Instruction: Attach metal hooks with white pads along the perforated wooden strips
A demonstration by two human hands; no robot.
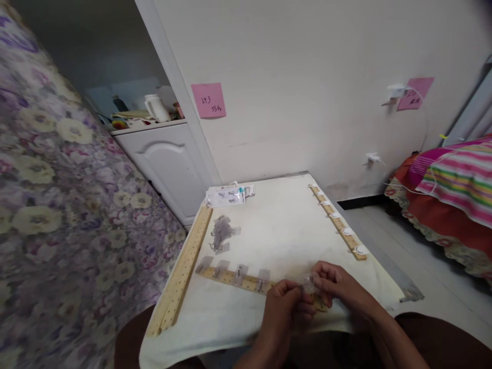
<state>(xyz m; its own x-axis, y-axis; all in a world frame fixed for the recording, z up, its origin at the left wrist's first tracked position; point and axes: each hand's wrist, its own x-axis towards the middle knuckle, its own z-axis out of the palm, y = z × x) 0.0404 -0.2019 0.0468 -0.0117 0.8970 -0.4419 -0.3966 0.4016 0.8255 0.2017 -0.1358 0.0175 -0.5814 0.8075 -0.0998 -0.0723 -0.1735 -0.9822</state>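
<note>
My right hand (333,283) is closed, its fingertips pinching a small clear plastic hook (308,283). My left hand (283,302) is closed at the other side of the same piece, though the fingers hide part of the grip. Under both hands runs a narrow wooden strip (246,281) with rows of small holes. Several clear square hooks (239,273) with metal prongs sit along its left part. Fingers cover much of its right end. Farther left lies a loose pile of clear hooks (221,233).
Wider perforated wooden strips (188,266) lie along the table's left edge. Another strip (338,223) on the right carries several white-tagged pieces. Flat packages (226,196) rest at the back on the white cloth (265,220). A wall (292,102) stands behind; a flowered curtain (77,179) hangs left.
</note>
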